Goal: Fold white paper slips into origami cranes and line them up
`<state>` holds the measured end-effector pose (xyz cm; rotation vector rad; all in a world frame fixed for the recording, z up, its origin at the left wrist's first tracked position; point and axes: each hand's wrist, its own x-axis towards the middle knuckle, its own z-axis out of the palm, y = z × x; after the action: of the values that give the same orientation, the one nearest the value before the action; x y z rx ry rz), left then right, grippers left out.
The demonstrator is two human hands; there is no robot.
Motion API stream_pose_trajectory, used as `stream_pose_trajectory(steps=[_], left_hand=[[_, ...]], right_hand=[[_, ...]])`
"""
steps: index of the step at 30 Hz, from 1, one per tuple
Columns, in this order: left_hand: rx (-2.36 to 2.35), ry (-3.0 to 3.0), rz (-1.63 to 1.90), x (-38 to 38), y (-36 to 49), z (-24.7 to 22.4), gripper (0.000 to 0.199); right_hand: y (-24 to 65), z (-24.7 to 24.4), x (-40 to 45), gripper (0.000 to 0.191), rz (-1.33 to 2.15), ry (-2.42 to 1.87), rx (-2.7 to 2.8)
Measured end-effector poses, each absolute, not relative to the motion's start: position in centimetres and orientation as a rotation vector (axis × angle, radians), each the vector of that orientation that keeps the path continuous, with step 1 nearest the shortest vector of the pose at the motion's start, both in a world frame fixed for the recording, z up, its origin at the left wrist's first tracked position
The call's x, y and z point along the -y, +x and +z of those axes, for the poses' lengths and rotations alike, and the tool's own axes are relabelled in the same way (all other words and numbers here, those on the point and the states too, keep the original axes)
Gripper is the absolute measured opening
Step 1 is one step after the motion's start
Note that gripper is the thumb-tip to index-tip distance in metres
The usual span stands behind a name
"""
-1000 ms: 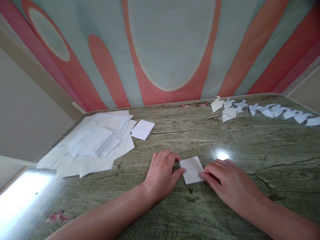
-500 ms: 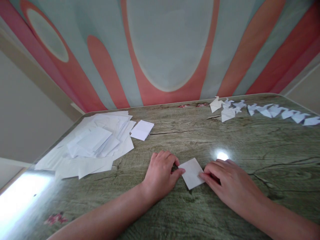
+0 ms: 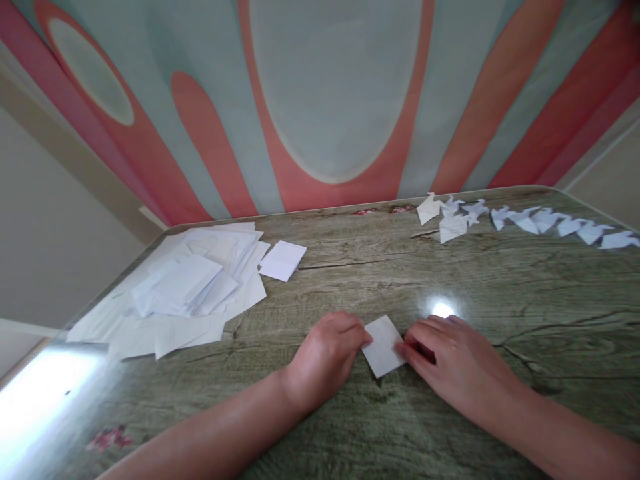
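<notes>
Table: the wood-patterned tabletop (image 3: pixel 340 287) is grey-green with dark grain lines; a red flower print (image 3: pixel 110 438) shows at its near left, and a bright spot of reflected light (image 3: pixel 443 309) lies beyond the right hand.
Backdrop: a patterned panel (image 3: pixel 335 93) in coral and grey-green, with pale ovals, stands along the far edge.
Left side of the room: a plain grey surface (image 3: pixel 55 193) slopes past the table, and strong light glares on the near left corner.
Loose sheets: a spread pile of white paper (image 3: pixel 190 280) covers the far left of the table, with a small stack of paper squares (image 3: pixel 283 260) just beside it.
Folded birds: white paper birds lie at the far right, some in a cluster (image 3: pixel 453 228), the others in a row (image 3: pixel 547 219) running toward the right edge.
Since half a second ago: the left hand's raised fingers have curled down into a tighter grip; the right hand keeps nearly the same pose, and the paper stays turned cornerwise.
Paper square: the small white square (image 3: pixel 383 350) is between the hands, near the middle front of the table.
Left hand: closed narrow (image 3: pixel 325 353), thumb and curled fingers pinching the square's left corner.
Right hand: fingers bent (image 3: pixel 450 353), thumb and forefinger pinching the right edge.
</notes>
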<state>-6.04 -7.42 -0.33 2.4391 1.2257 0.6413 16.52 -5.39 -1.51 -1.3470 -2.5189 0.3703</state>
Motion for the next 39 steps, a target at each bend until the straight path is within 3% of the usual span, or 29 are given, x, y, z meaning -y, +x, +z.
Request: stream_pose_trajectory(steps=[6, 13, 15, 20, 25, 34, 39], left_hand=[[-1.118, 2.573, 0.54, 7.9, -6.3, 0.0, 0.025], [-1.275, 2.56, 0.402, 8.7, -5.3, 0.8, 0.019], [-1.289, 2.555, 0.389, 8.8, -5.2, 0.8, 0.019], [-1.308, 2.575, 0.352, 9.1, -5.0, 1.0, 0.016], [-1.362, 2.555, 0.281, 9.5, -4.7, 1.5, 0.02], [-1.422, 2.491, 0.228, 9.5, -4.5, 2.2, 0.033], [-1.452, 2.457, 0.312, 9.2, -4.1, 1.9, 0.026]], right_hand=[[16.4, -1.4, 5.4, 0.022, 0.341, -1.353, 2.528], [16.5, -1.6, 5.5, 0.016, 0.306, -1.314, 2.471], [16.5, -1.4, 6.0, 0.011, 0.296, -1.144, 2.459], [16.3, -0.8, 7.9, 0.032, 0.13, -0.635, 2.561], [16.4, -1.1, 8.4, 0.028, -0.054, -0.607, 2.679], [17.1, 0.0, 7.9, 0.025, -0.05, -0.777, 2.741], [17.3, -0.2, 7.4, 0.02, 0.04, -0.752, 2.748]])
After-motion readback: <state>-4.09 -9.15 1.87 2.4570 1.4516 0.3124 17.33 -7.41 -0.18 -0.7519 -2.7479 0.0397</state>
